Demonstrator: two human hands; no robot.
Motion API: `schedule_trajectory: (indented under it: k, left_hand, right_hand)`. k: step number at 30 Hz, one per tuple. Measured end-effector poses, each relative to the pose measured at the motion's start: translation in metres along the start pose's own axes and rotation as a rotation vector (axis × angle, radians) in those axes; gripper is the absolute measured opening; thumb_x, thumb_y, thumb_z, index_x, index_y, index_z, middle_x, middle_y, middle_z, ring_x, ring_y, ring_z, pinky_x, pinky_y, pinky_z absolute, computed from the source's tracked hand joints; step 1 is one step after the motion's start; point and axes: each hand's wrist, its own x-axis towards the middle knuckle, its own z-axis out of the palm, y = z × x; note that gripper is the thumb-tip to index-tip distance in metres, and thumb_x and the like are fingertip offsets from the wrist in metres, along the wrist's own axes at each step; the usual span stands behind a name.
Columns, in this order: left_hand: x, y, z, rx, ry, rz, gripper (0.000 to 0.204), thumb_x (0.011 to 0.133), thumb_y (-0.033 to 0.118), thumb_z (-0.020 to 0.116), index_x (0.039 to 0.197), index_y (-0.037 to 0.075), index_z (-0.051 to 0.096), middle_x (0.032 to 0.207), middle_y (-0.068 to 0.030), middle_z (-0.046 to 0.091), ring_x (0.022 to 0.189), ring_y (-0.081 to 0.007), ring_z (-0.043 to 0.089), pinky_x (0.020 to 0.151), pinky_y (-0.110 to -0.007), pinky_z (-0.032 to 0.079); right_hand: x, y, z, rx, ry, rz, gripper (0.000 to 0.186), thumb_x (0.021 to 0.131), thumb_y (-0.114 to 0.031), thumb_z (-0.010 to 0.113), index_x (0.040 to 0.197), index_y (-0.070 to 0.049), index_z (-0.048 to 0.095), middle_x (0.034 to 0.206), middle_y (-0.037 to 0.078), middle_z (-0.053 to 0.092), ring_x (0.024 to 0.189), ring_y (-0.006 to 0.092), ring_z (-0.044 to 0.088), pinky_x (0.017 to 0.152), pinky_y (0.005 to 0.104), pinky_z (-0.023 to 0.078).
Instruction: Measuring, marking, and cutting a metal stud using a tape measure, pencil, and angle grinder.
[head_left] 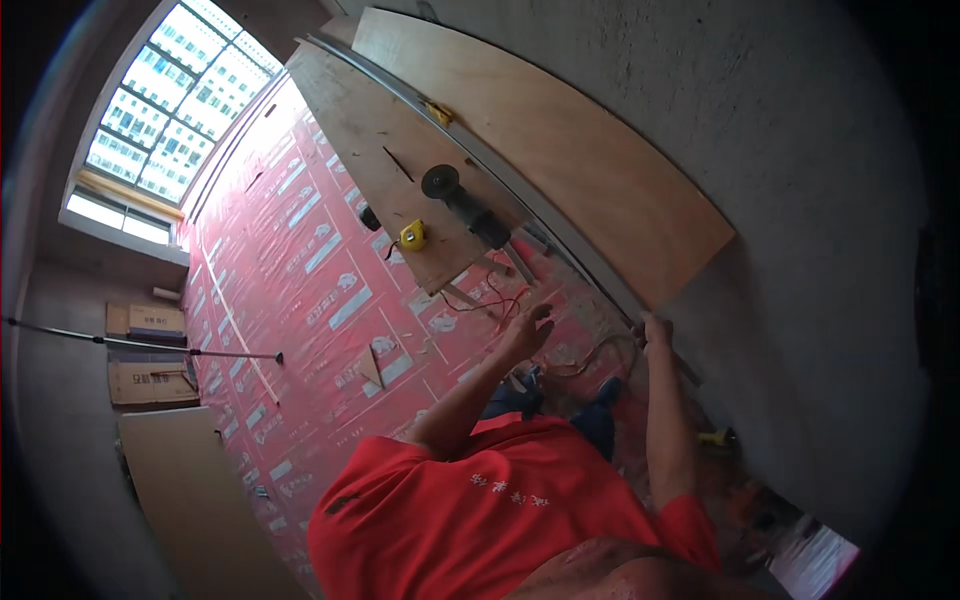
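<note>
My right hand (655, 332) is closed around the near end of a long, thin grey metal strip (540, 205). The strip runs along the wall side of a plywood work table (345, 100) to its far end. My left hand (528, 333) hangs in the air off the table's near end, fingers apart, with nothing visible in it. Closest to it on the table lies a dark angle grinder (468, 208) with a round disc. A yellow tape measure (412, 235) sits at the table's left edge. Farther up are a thin dark stick (398, 163) and a small yellow tool (438, 112).
A large plywood sheet (570, 140) leans on the grey wall at right. Red cords (490, 305) hang below the table. Pink printed film (310, 270) covers the floor, with a triangular wood offcut (371, 366) on it. Cardboard boxes (153, 383) and a pole (150, 342) stand left.
</note>
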Motion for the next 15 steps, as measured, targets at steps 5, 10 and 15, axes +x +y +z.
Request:
schedule_trajectory:
  k: [5, 10, 15]
  left_hand:
    - [0.018, 0.056, 0.033, -0.048, 0.105, 0.023, 0.036, 0.091, 0.015, 0.060, 0.124, 0.003, 0.055, 0.104, -0.0144, 0.066, 0.100, -0.0244, 0.065, 0.083, -0.036, 0.051]
    - [0.052, 0.064, 0.018, -0.123, 0.353, 0.051, 0.036, 0.091, 0.015, 0.057, 0.123, 0.000, 0.054, 0.092, -0.0171, 0.066, 0.085, -0.0237, 0.065, 0.076, -0.034, 0.051]
    - [0.097, 0.093, -0.005, -0.405, 0.479, -0.031, 0.053, 0.094, 0.033, 0.058, 0.131, -0.002, 0.046, 0.102, -0.0176, 0.065, 0.090, -0.0226, 0.062, 0.078, -0.033, 0.048]
  right_hand:
    - [-0.001, 0.005, -0.004, 0.065, 0.066, 0.115, 0.019, 0.077, -0.006, 0.068, 0.086, -0.007, 0.051, 0.063, 0.004, 0.051, 0.042, 0.0129, 0.042, 0.035, 0.0267, 0.028]
    - [-0.082, -0.051, -0.025, 0.237, -0.062, -0.091, 0.023, 0.079, -0.004, 0.066, 0.083, -0.011, 0.045, 0.061, 0.001, 0.045, 0.043, 0.0105, 0.039, 0.036, 0.0257, 0.028]
    - [-0.124, -0.067, -0.046, 0.380, -0.215, -0.129, 0.020, 0.083, -0.004, 0.064, 0.081, -0.011, 0.046, 0.062, -0.002, 0.045, 0.046, 0.0089, 0.041, 0.039, 0.0229, 0.030]
